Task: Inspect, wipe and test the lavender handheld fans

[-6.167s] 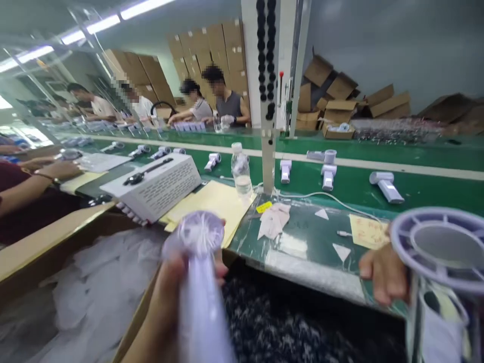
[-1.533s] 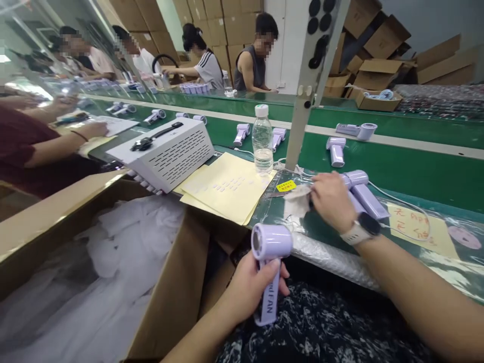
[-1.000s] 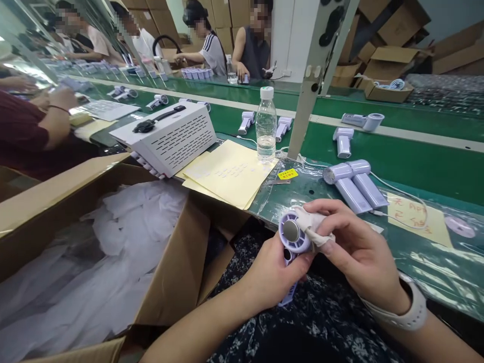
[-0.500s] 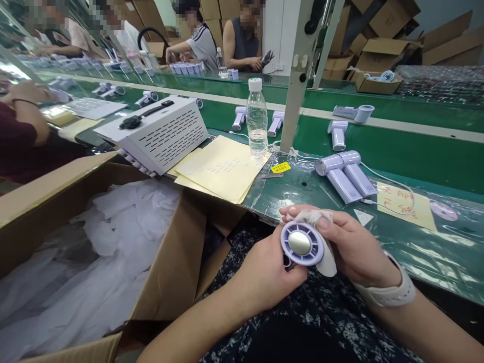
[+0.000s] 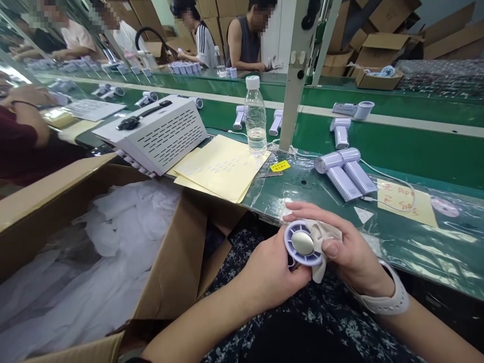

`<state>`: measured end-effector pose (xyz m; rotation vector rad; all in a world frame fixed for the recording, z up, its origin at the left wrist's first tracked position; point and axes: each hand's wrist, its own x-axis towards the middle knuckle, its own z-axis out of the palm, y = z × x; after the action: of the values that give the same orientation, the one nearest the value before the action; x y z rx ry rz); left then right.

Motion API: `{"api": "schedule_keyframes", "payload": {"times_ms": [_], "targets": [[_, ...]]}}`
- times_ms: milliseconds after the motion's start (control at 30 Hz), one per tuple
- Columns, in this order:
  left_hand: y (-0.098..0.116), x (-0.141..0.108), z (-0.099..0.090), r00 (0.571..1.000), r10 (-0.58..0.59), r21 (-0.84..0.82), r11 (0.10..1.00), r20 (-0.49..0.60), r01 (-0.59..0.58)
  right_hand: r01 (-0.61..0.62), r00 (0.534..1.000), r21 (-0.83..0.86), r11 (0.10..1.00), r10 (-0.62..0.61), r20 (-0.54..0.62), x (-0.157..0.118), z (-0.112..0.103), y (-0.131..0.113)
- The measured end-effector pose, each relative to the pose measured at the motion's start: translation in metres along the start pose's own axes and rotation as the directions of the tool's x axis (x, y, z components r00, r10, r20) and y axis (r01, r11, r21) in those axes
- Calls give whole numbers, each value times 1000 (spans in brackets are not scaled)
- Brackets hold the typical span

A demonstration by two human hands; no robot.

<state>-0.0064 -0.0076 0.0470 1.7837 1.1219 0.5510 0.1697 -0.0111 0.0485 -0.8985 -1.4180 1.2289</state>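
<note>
My left hand is wrapped around a lilac handheld fan, its round end with spokes and a silver centre facing up toward me. The rest of its body is hidden by my fingers. Against the fan's right rim, my right hand pinches a crumpled off-white cloth between thumb and fingers, and part of the cloth hangs below the rim. Beyond my hands, two lilac fans lie side by side on the bench, with a white cable plugged into one.
On my left stands an open cardboard box holding white plastic bags. Behind it sit a white metal instrument, yellow sheets and a water bottle. A metal post rises by the green conveyor; co-workers sit across it.
My right hand has shifted the cloth around to the fan's right rim, bunching it there. The fan has moved slightly right. Across the conveyor, a co-worker leans lower.
</note>
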Motion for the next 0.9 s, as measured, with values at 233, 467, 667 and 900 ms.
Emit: {"api": "schedule_keyframes", "payload": {"times_ms": [233, 467, 667, 900], "targets": [[-1, -2, 3, 1000, -24, 113, 993, 9, 23, -194, 975, 158, 968, 208, -76, 2, 10, -2], [-13, -1, 3, 993, 70, 332, 938, 94, -97, -241, 962, -49, 969, 246, 120, 14, -4, -7], [-26, 1, 9, 959, 219, 542, 792, 178, -281, -193, 894, -275, 942, 284, 347, 32, -15, -6], [-19, 3, -2, 982, 136, 170, 979, -131, -113, -276, 954, 5, 961, 275, -121, 70, -34, -11]]}}
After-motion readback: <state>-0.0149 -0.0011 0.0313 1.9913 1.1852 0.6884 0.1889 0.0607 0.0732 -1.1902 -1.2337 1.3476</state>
